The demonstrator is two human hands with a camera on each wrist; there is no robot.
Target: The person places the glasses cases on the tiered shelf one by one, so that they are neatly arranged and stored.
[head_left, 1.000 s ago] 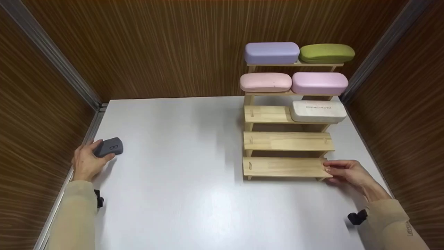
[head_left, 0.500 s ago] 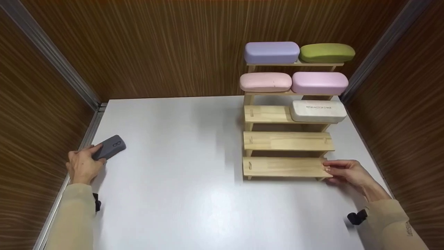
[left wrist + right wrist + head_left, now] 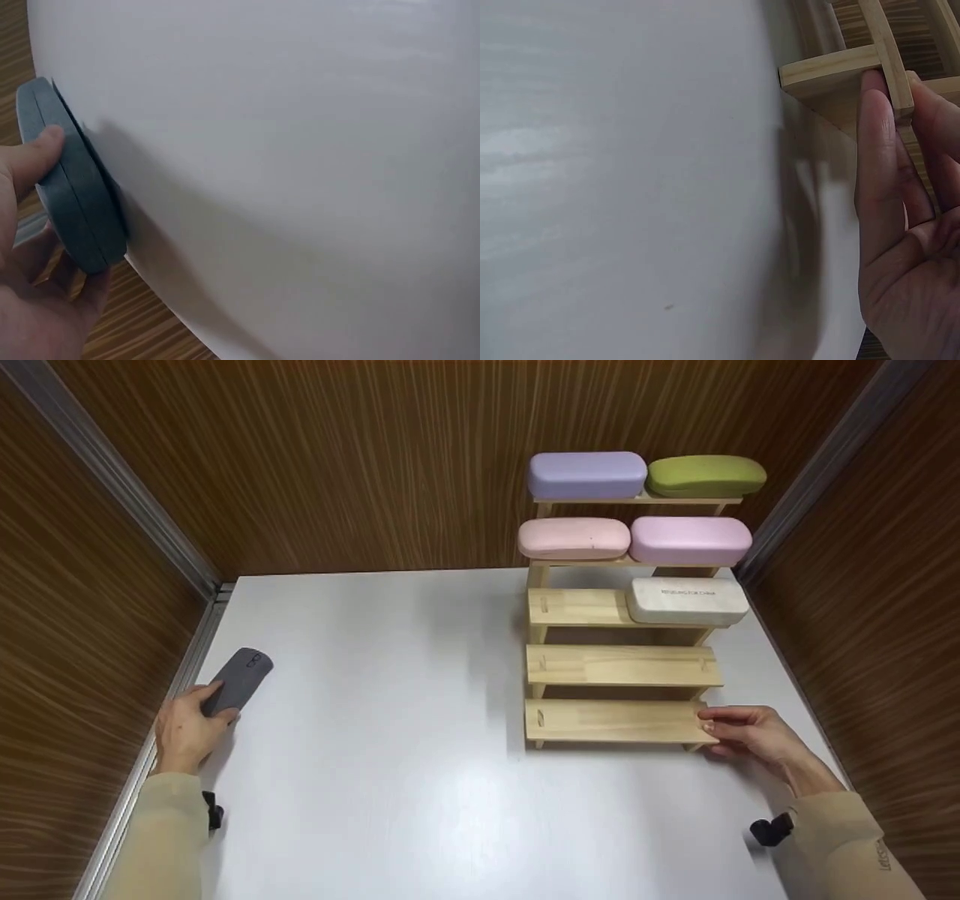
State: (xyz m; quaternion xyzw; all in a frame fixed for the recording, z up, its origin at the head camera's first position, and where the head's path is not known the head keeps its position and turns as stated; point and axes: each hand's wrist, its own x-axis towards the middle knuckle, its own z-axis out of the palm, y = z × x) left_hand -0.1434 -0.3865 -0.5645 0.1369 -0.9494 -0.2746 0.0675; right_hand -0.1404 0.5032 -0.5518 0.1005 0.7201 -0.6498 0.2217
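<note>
At the left side of the table, my left hand [image 3: 186,727] grips a dark grey glasses case [image 3: 238,679] with a small glasses mark near its far end. In the left wrist view the thumb lies along the seam of the glasses case [image 3: 75,187], and other fingers reach around its far side. My right hand [image 3: 761,739] pinches the right end of the lowest step of a wooden tiered rack [image 3: 615,722]. From the right wrist, fingers show on both sides of the board's end [image 3: 896,67].
On the rack's upper steps sit a lavender case [image 3: 587,476], a green case [image 3: 707,476], a pink case [image 3: 574,538], a lilac case [image 3: 691,540] and a white case [image 3: 688,601]. Wood-grain panels [image 3: 360,465] wall the table [image 3: 390,675] at the back and sides.
The grey glasses case has turned in my left hand, its marked end swinging away toward the back. The left hand shifted slightly; the right hand and rack stayed put.
</note>
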